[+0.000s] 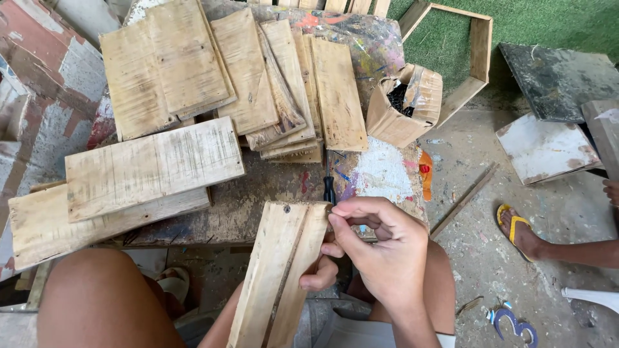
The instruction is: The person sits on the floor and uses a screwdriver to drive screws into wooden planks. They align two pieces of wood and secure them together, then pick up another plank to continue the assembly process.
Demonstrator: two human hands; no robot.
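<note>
A pair of pale wooden planks (277, 270), joined along their long edges, stands tilted over my lap with its top end against the worktable edge. My right hand (380, 251) pinches its fingertips together at the planks' top right corner; whatever small thing they may hold is hidden. Only the curled fingers of my left hand (319, 278) show, gripping the planks from behind on the right side. A black-handled tool (329, 189) lies on the table just above the planks.
The paint-stained worktable (380, 174) carries several loose planks (155, 164) and a torn cardboard box of dark nails (405, 103). A hexagonal wooden frame (478, 51) lies on green turf. Another person's sandalled foot (519, 232) rests on the floor at right, near board offcuts (545, 145).
</note>
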